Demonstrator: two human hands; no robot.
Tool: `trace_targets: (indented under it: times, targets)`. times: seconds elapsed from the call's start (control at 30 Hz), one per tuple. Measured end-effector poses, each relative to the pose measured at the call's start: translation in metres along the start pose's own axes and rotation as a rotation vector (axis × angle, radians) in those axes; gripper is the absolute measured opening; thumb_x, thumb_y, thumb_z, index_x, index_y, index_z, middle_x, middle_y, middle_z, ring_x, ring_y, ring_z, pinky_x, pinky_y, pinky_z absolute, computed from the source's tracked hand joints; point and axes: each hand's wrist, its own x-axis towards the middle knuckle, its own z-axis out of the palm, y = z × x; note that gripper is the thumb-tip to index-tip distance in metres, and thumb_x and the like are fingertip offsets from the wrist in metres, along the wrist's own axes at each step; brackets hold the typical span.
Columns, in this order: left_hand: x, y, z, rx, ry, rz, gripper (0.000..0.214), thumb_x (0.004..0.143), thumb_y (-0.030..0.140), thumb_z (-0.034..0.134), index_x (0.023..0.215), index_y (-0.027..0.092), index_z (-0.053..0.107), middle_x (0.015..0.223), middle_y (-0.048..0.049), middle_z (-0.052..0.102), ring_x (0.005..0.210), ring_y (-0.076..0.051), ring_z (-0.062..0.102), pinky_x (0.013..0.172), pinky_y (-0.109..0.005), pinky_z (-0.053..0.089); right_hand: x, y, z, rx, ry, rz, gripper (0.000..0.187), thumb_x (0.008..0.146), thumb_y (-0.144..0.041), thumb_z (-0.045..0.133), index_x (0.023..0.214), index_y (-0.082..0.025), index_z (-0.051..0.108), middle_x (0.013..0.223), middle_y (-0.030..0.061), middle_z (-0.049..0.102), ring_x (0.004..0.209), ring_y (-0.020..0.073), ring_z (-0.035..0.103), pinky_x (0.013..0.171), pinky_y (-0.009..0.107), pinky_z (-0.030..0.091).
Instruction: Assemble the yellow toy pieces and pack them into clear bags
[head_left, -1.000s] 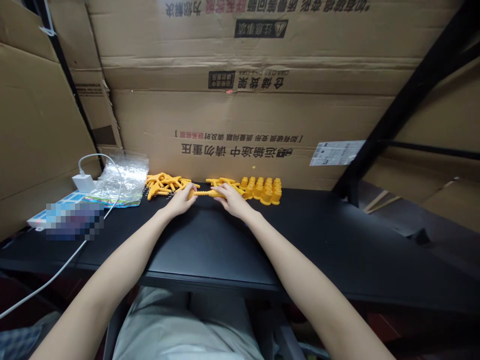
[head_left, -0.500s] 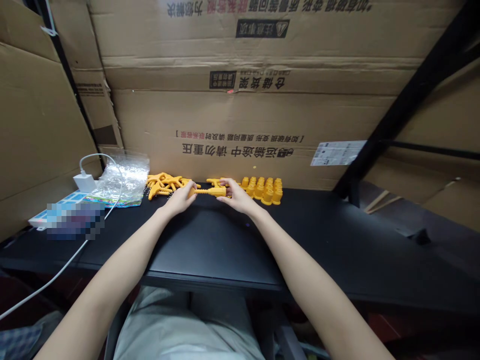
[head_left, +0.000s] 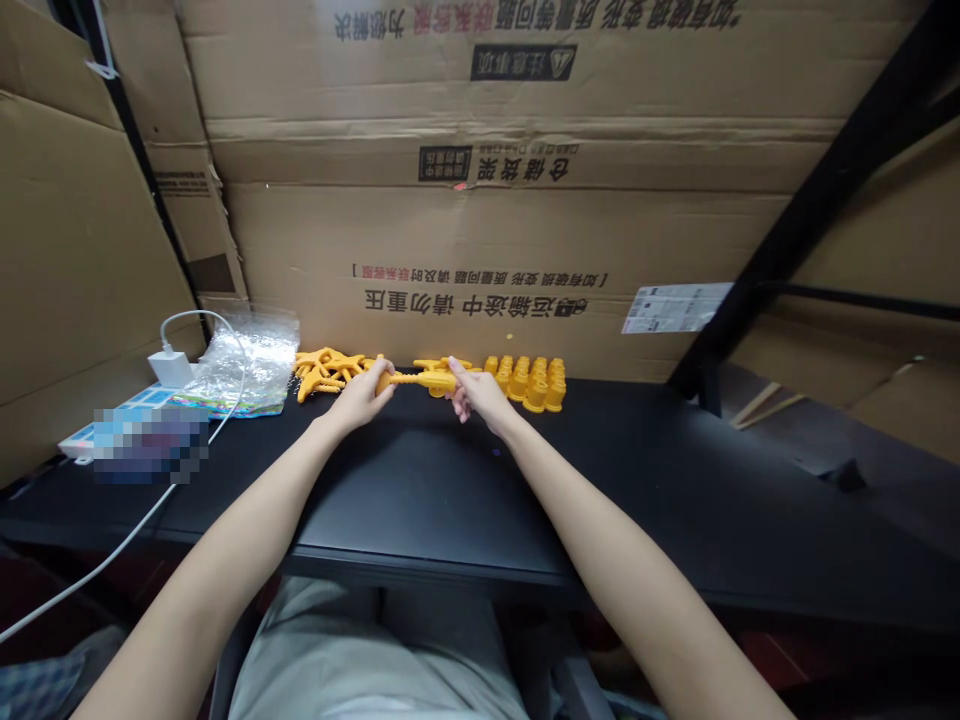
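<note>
Left hand: the left hand (head_left: 360,397) is curled shut around the knobbed end of a yellow ridged rod (head_left: 416,379).
Right hand: the right hand (head_left: 480,393) pinches the rod's thicker end with thumb and forefinger, the other fingers loose below.
Rod: it is level, lifted just above the desk (head_left: 420,480) at its far edge, stretched between the two hands.
Writing: the cardboard wall (head_left: 480,230) behind carries bold black Chinese print, upside down from here, with a few characters in red and a dark warning-triangle label higher up.
Sticker: a white sticker (head_left: 671,306) sits at the right of the cardboard; its print is too small to read.
Left of the hands: there is a heap of yellow star-shaped pieces (head_left: 324,366), then a crinkled clear plastic bag (head_left: 244,362).
Right of the hands: yellow cone caps (head_left: 534,380) stand in neat rows, just beside the right hand.
Far left: a white charger (head_left: 170,366) has its cable (head_left: 112,555) trailing off the desk front.
Surface: the desk is matte black.
Room: cardboard walls it in on all sides, and a black frame bar (head_left: 817,190) slants up on the right.
</note>
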Motion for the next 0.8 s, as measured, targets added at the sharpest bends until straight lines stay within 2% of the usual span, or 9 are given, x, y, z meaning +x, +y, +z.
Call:
trace_targets:
  times: [0.1, 0.17, 0.23, 0.33, 0.4, 0.47, 0.63, 0.73, 0.8]
  targets:
    - [0.000, -0.001, 0.001, 0.055, -0.019, 0.014, 0.017, 0.074, 0.020, 0.063, 0.089, 0.024, 0.056, 0.065, 0.0037, 0.051, 0.058, -0.013, 0.046, 0.067, -0.023, 0.036, 0.001, 0.001, -0.001, -0.036, -0.013, 0.062, 0.068, 0.080, -0.075, 0.036, 0.052, -0.016, 0.055, 0.034, 0.0027, 0.050, 0.026, 0.0075, 0.045, 0.027, 0.017, 0.028]
    - [0.000, -0.002, 0.001, 0.097, -0.028, 0.026, 0.015, 0.076, 0.021, 0.061, 0.090, 0.023, 0.054, 0.066, 0.0034, 0.051, 0.059, -0.013, 0.048, 0.066, -0.023, 0.036, 0.002, 0.003, -0.005, -0.034, -0.080, 0.107, 0.067, 0.083, -0.073, 0.033, 0.062, -0.015, 0.059, 0.042, 0.0048, 0.058, 0.030, 0.0084, 0.049, 0.028, 0.017, 0.030]
    - [0.000, -0.005, 0.001, 0.149, -0.045, 0.033, 0.013, 0.079, 0.022, 0.057, 0.090, 0.023, 0.051, 0.068, 0.0031, 0.052, 0.060, -0.013, 0.049, 0.066, -0.024, 0.036, 0.003, 0.005, -0.010, 0.017, -0.183, 0.106, 0.055, 0.085, -0.065, 0.042, 0.083, -0.014, 0.063, 0.062, 0.0070, 0.068, 0.039, 0.0096, 0.057, 0.034, 0.018, 0.039]
    - [0.001, -0.008, 0.001, 0.240, -0.086, 0.038, 0.012, 0.083, 0.024, 0.051, 0.095, 0.022, 0.048, 0.071, 0.0023, 0.053, 0.062, -0.014, 0.050, 0.066, -0.025, 0.038, 0.004, 0.010, -0.017, 0.115, -0.305, -0.020, 0.039, 0.080, -0.042, 0.067, 0.108, -0.017, 0.057, 0.089, 0.0072, 0.071, 0.056, 0.0101, 0.064, 0.052, 0.021, 0.051]
    - [0.001, -0.008, 0.001, 0.302, -0.108, 0.055, 0.014, 0.084, 0.024, 0.048, 0.097, 0.021, 0.047, 0.074, 0.0014, 0.054, 0.064, -0.014, 0.052, 0.067, -0.026, 0.039, 0.005, 0.012, -0.019, 0.134, -0.322, -0.067, 0.036, 0.078, -0.038, 0.070, 0.103, -0.015, 0.059, 0.087, 0.0075, 0.071, 0.056, 0.0099, 0.063, 0.057, 0.023, 0.052]
    - [0.001, -0.008, 0.001, 0.344, -0.119, 0.085, 0.015, 0.084, 0.024, 0.047, 0.098, 0.021, 0.046, 0.077, 0.0004, 0.055, 0.067, -0.015, 0.054, 0.068, -0.026, 0.041, 0.006, 0.013, -0.017, 0.117, -0.297, -0.030, 0.034, 0.082, -0.046, 0.062, 0.088, -0.013, 0.062, 0.073, 0.0077, 0.070, 0.048, 0.0095, 0.059, 0.050, 0.022, 0.050]
    - [0.000, -0.004, 0.003, 0.354, -0.120, 0.132, 0.014, 0.085, 0.025, 0.045, 0.098, 0.020, 0.046, 0.082, -0.0012, 0.056, 0.071, -0.015, 0.056, 0.072, -0.027, 0.042, 0.006, 0.010, -0.006, 0.010, -0.114, 0.118, 0.064, 0.085, -0.068, 0.037, 0.055, -0.015, 0.057, 0.033, 0.0016, 0.049, 0.025, 0.0058, 0.037, 0.027, 0.017, 0.027]
    - [0.000, -0.005, 0.003, 0.338, -0.123, 0.106, 0.014, 0.085, 0.025, 0.045, 0.098, 0.020, 0.045, 0.078, 0.0000, 0.055, 0.068, -0.014, 0.054, 0.069, -0.026, 0.041, 0.005, 0.006, -0.005, -0.019, -0.108, 0.166, 0.070, 0.084, -0.073, 0.029, 0.058, -0.015, 0.059, 0.034, 0.0022, 0.050, 0.023, 0.0050, 0.036, 0.026, 0.016, 0.023]
    - [0.001, -0.006, 0.002, 0.340, -0.118, 0.085, 0.015, 0.085, 0.026, 0.046, 0.098, 0.021, 0.046, 0.075, 0.0009, 0.054, 0.065, -0.014, 0.053, 0.066, -0.025, 0.040, 0.004, 0.005, -0.008, -0.001, -0.172, 0.185, 0.068, 0.086, -0.070, 0.029, 0.075, -0.014, 0.065, 0.049, 0.0053, 0.062, 0.028, 0.0057, 0.044, 0.028, 0.016, 0.028]
